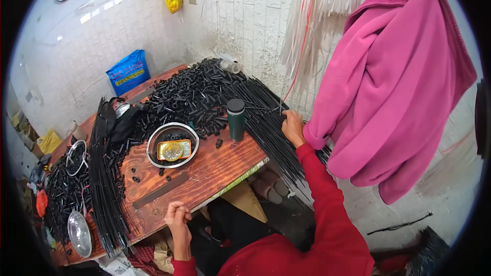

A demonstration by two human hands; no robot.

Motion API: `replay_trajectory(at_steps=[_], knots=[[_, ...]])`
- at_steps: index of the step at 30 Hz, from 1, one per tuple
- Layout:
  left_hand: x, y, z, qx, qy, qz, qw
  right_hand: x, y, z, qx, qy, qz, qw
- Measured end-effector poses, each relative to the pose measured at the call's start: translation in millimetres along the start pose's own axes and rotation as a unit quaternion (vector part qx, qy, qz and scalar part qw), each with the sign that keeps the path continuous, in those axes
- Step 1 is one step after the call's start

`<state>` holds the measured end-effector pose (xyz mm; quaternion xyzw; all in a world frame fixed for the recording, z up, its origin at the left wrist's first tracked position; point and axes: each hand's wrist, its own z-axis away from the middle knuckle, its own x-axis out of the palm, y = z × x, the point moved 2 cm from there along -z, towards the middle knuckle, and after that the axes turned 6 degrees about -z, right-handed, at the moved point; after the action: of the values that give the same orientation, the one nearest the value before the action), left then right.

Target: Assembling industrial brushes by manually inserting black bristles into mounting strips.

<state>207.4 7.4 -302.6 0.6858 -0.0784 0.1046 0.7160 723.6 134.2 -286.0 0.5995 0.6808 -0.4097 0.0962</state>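
1. With 12 o'clock toward the far wall, the bundle of black rods (263, 125) lies at 8 to 10 o'clock from the right hand (293, 128), its nearest rods right at the fingertips.
2. A second rod bundle (105, 189) lies at 10 o'clock from the left hand (178, 215), well apart from it; a flat dark strip (161, 190) is nearer, at 11 o'clock.
3. The rods are thin, straight and dark, fanned loosely side by side. Between the bundles spreads a heap of short black tubes (189, 89), some showing hollow ends.
4. The table (220, 158) has a reddish, streaked wood-grain top. On it, at 12 o'clock from the left hand, stands a round, shiny metal bowl (151, 148); a dark green cylindrical bottle (236, 127) stands at 9 o'clock from the right hand.
5. Pale, limp strands (302, 36) hang at 12 o'clock from the right hand, and a soft pink garment (394, 82) at 2 o'clock.
6. The right fingers are bent and close together against the rods; whether they pinch one cannot be told.
7. The left fingers curl loosely near the table edge; whether they grip anything small cannot be told.
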Motion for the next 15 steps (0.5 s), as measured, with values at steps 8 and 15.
replay_trajectory(at_steps=[8, 15], knots=[[39.6, -0.6, -10.4, -0.027, -0.082, -0.145, 0.986, 33.4, 32.8, -18.5, -0.034, -0.041, 0.150, 0.987], [48.0, -2.1, -28.0, -0.048, -0.096, -0.126, 0.986, 33.7, -3.7, -9.5, 0.017, -0.110, 0.017, 0.994]])
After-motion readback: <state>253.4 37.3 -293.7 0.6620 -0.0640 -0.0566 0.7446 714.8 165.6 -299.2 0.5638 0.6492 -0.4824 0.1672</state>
